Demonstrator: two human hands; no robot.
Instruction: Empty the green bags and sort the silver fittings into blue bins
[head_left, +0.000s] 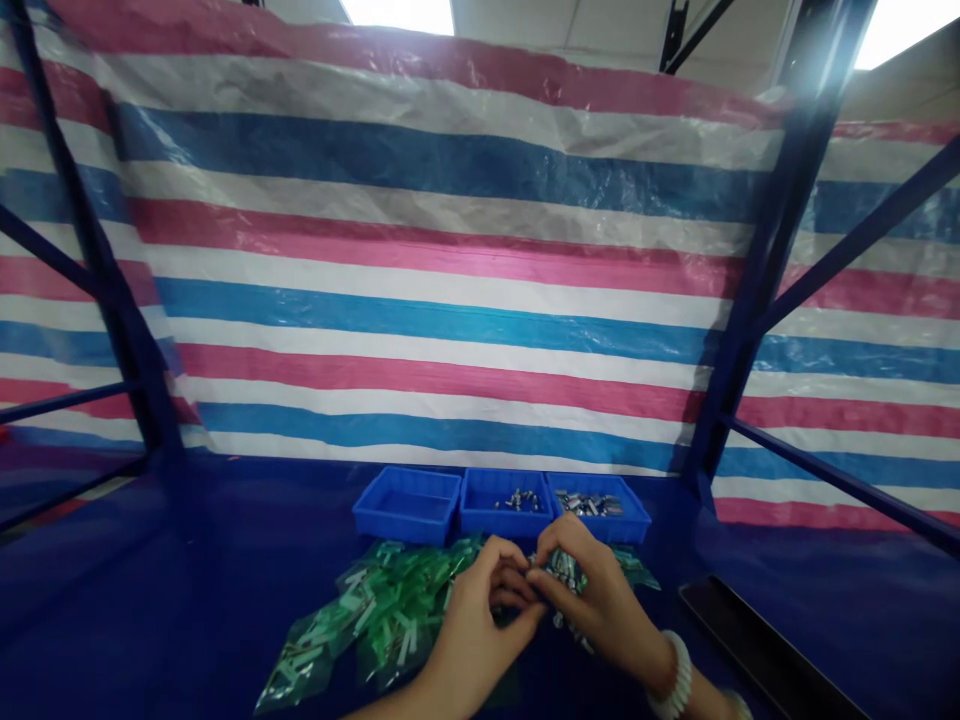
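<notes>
My left hand (487,615) and my right hand (589,590) meet above the blue table, fingertips bent inward and touching or nearly so. Both are closed in a pinch. Whatever lies between the fingers is too small or too hidden to name. Beneath and left of them spreads a heap of clear green plastic bags (409,600) with pale strips inside. Small shiny metal parts (566,570) lie loose behind and under my right hand, partly covered by it. A white beaded bracelet (681,675) circles my right wrist.
Behind the hands stand three blue bins: a left bin (409,533) with nothing visible inside, a middle bin (495,523) with a few metal pieces, and a right bin (636,525) holding more. A dark flat tray-like object (765,640) lies right. Blue posts (750,330) flank a striped sheet (450,300).
</notes>
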